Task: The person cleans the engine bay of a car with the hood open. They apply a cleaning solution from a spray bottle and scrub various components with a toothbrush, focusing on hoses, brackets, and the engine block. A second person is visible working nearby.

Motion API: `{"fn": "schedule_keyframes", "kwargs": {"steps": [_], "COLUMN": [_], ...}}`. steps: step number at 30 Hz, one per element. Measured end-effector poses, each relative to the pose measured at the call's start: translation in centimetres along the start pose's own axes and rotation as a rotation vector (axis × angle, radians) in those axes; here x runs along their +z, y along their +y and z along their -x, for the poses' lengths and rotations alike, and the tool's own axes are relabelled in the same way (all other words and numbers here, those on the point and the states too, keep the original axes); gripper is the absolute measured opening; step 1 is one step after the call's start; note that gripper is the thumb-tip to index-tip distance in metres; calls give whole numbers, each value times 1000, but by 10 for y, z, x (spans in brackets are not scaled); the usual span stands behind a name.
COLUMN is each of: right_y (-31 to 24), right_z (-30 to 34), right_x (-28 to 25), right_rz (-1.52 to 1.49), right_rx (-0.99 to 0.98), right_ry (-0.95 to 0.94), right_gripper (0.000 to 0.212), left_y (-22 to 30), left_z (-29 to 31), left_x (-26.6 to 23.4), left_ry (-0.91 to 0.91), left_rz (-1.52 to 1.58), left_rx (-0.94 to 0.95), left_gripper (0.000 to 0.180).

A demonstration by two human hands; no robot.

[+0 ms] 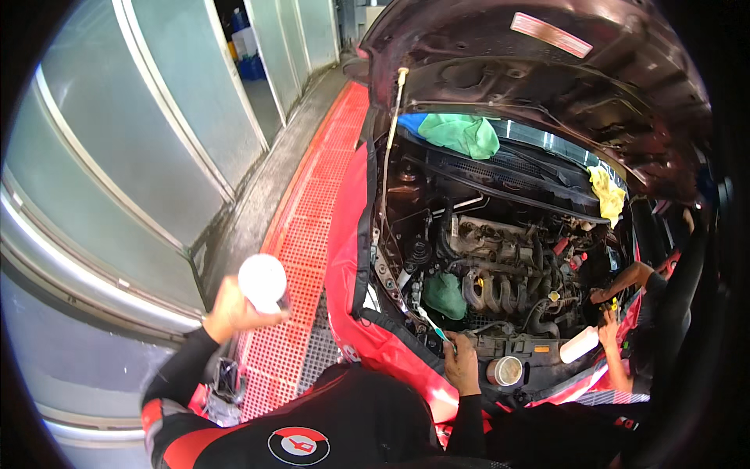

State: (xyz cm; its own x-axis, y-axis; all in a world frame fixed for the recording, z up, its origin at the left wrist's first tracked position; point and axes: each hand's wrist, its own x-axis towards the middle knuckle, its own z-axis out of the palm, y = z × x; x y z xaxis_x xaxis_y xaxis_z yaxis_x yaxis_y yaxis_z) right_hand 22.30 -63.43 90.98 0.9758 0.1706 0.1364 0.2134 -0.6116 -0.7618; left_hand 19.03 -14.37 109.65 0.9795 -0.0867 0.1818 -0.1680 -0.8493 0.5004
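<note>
Out to the left of the car, my left hand [233,308] is closed around a white round container [262,281] and holds it over the red floor grating. At the front edge of the engine bay, my right hand [462,363] grips a thin brush [434,325] with a white and teal handle. Its far end points into the bay, close to the inner fender; the tip is hard to make out. Just right of that hand stands a small open cup [506,371] with pale brown contents. Ahead of the brush sits a dark green cloth [444,296] beside the engine [492,242].
A prop rod [394,133] supports the raised hood [484,62]. Green [461,135] and yellow cloths [607,194] lie by the windshield. A red cover [351,234] drapes the fender. At right, another person's hands [608,332] work near a white bottle [579,345]. Glass panels [180,94] line the left.
</note>
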Motion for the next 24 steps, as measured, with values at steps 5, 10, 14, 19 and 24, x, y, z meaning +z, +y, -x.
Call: {"fn": "schedule_keyframes", "kwargs": {"steps": [5, 10, 14, 19, 24], "right_y": [-40, -91, -137, -176, -173], "right_z": [-15, -23, -26, -18, -13], "right_x": [-16, -61, -112, -142, -137], "right_rz": [-39, -161, -137, 84, 241], "right_rx": [-92, -57, -235, -375, -340], "right_ry": [87, 174, 270, 226, 207], "right_gripper": [22, 13, 14, 15, 14], "left_y": [22, 34, 50, 73, 84], "left_z": [27, -7, -53, -91, -115], "left_x": [71, 134, 145, 133, 129], "left_ry": [57, 63, 72, -33, -131], "left_rz": [139, 87, 30, -73, -192], "left_rx": [20, 150, 337, 455, 584], "left_gripper": [59, 60, 58, 57, 55]}}
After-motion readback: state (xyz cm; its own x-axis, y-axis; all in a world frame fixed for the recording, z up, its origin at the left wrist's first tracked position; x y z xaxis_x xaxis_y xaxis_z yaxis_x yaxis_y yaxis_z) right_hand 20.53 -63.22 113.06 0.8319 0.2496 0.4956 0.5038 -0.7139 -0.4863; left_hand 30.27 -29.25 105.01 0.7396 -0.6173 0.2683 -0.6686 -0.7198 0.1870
